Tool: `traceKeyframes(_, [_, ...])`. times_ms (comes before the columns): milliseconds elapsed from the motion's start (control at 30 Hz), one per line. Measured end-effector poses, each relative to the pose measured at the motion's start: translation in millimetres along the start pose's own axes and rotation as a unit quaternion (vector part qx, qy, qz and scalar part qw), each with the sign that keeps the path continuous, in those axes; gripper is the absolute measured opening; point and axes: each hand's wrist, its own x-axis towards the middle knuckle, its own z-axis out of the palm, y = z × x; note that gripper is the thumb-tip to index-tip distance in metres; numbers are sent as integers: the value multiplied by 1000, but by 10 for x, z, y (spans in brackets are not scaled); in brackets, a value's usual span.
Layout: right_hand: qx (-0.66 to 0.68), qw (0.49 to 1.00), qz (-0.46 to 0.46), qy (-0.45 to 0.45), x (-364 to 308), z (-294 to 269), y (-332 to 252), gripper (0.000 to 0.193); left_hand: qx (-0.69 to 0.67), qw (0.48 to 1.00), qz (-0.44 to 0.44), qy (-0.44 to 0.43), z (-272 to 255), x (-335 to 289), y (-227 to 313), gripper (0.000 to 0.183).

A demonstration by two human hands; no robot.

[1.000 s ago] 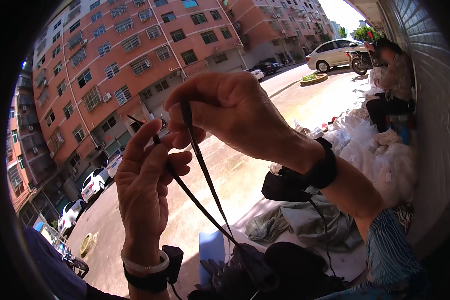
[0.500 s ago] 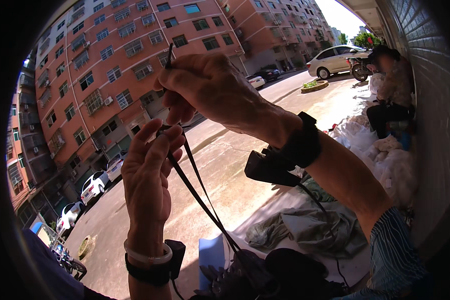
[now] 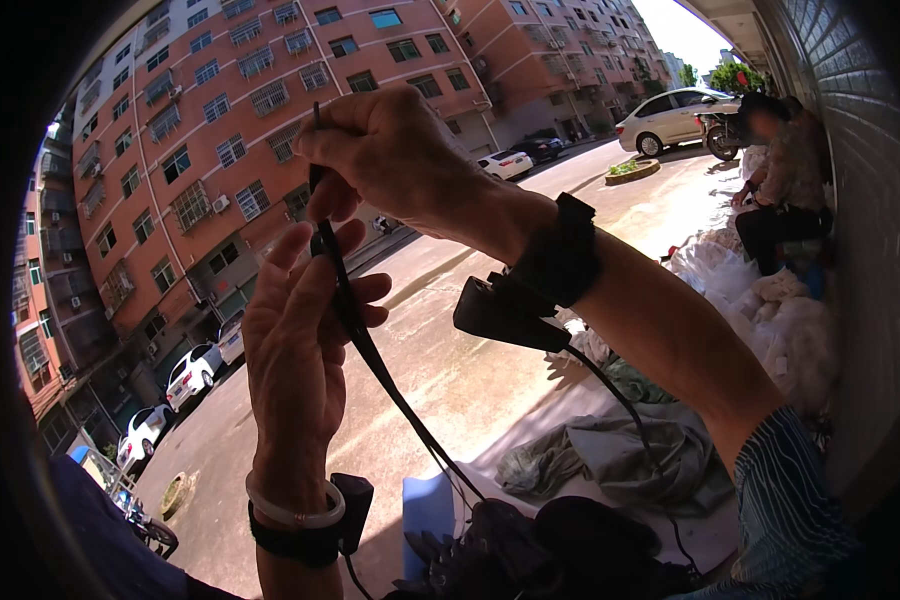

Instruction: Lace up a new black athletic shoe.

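My right hand point(image 3: 385, 150) is raised in front of the building, thumb and fingertips pinching the upper end of a thin black strap point(image 3: 375, 365). Just below it, my left hand point(image 3: 295, 335) has the strap between thumb and forefinger, its other fingers loosely spread. From there the strap runs down in two close strands toward a dark bundle point(image 3: 500, 535) at my lap. Several black finger-like ends point(image 3: 430, 550) stick out beside that bundle. Both wrists carry black bands with small black boxes, and a pale bangle point(image 3: 295, 515) circles the left one.
Crumpled grey-green cloth point(image 3: 630, 455) lies on a pale sheet at the right front. Whitish bags point(image 3: 770, 320) are heaped along the wall, where another person point(image 3: 785, 185) sits. Parked cars point(image 3: 675, 120) and a motorbike point(image 3: 720, 135) stand farther off. A cable hangs from the right wrist box.
My right hand has moved a little left and up, drawing the strap along. The two strands, spread apart before, now lie closer together. My left fingers have opened slightly.
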Motion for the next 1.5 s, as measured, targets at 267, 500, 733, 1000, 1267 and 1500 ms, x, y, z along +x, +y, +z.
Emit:
traceKeyframes(267, [-22,1000,2,7,0,-38,24,23,-61,998,-14,-26,-30,11,-3,40])
traceKeyframes(500, [-15,998,39,-35,0,-53,25,23,-50,999,-15,11,-98,67,50,33])
traceKeyframes(733, [-33,999,25,-26,72,-33,-28,22,-79,996,-34,15,-90,70,80,30])
traceKeyframes(1000, [-93,995,-33,-27,103,57,-77,21,-81,991,-43,97,68,103,229,30])
traceKeyframes(1267, [-83,995,-48,-32,220,174,-30,23,-109,987,-32,-111,-191,141,203,30])
traceKeyframes(1500, [-48,998,-31,-4,94,235,29,24,-96,995,-29,-27,-318,106,139,25])
